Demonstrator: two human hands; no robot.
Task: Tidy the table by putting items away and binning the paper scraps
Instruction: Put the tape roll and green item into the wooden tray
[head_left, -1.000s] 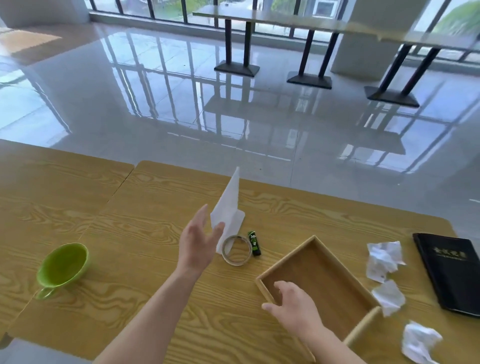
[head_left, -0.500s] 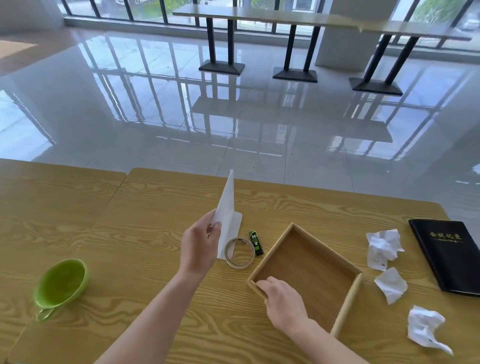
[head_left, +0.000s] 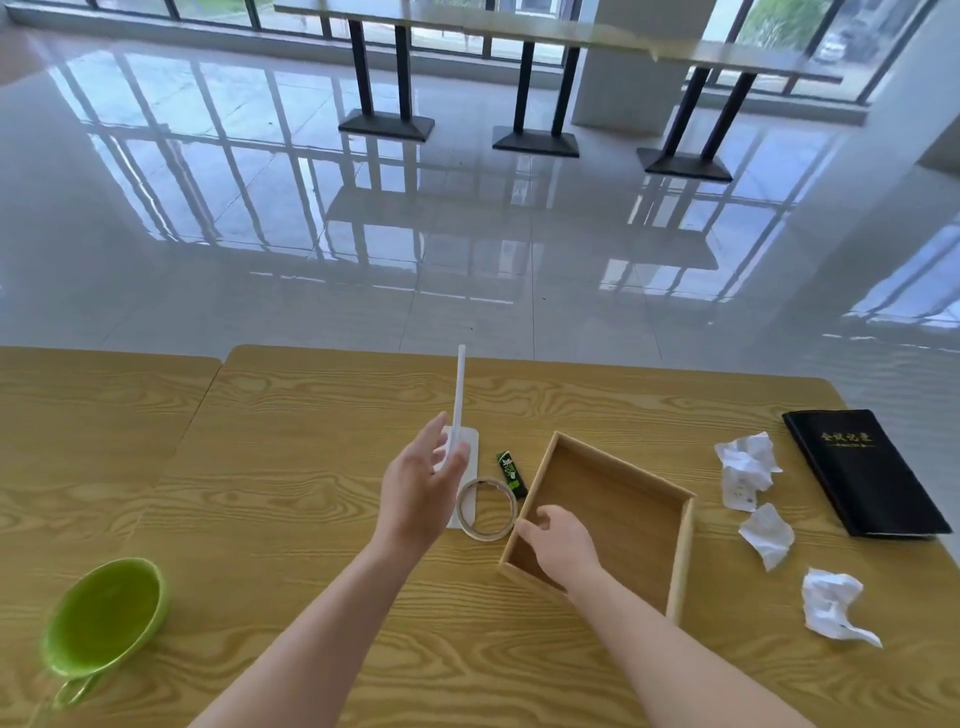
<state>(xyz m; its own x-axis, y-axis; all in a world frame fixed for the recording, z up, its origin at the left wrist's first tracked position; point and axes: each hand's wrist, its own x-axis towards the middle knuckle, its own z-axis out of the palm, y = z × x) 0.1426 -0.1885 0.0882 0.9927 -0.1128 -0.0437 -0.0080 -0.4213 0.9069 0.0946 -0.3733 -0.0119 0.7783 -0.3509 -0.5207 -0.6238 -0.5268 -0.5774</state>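
My left hand (head_left: 421, 486) holds a white sheet of paper (head_left: 459, 400) upright, seen edge-on, above the table's middle. Another white sheet (head_left: 467, 452) lies flat under it, with a clear tape roll (head_left: 487, 508) resting partly on it. A small green and black stick (head_left: 510, 471) lies beside the roll. My right hand (head_left: 561, 540) grips the near left corner of an empty wooden tray (head_left: 685, 551). Three crumpled paper scraps lie to the right: one far (head_left: 745, 467), one middle (head_left: 769, 535), one near (head_left: 831, 605).
A black notebook (head_left: 862, 470) lies at the right edge of the wooden table (head_left: 291, 467). A green cup (head_left: 104, 618) sits on its side at the near left. A seam divides this table from a second one on the left. Shiny floor and dark table legs lie beyond.
My left hand closed on the white sheet and turned it edge-on. My right hand shifted along the tray's corner. The view tilted up, showing more floor.
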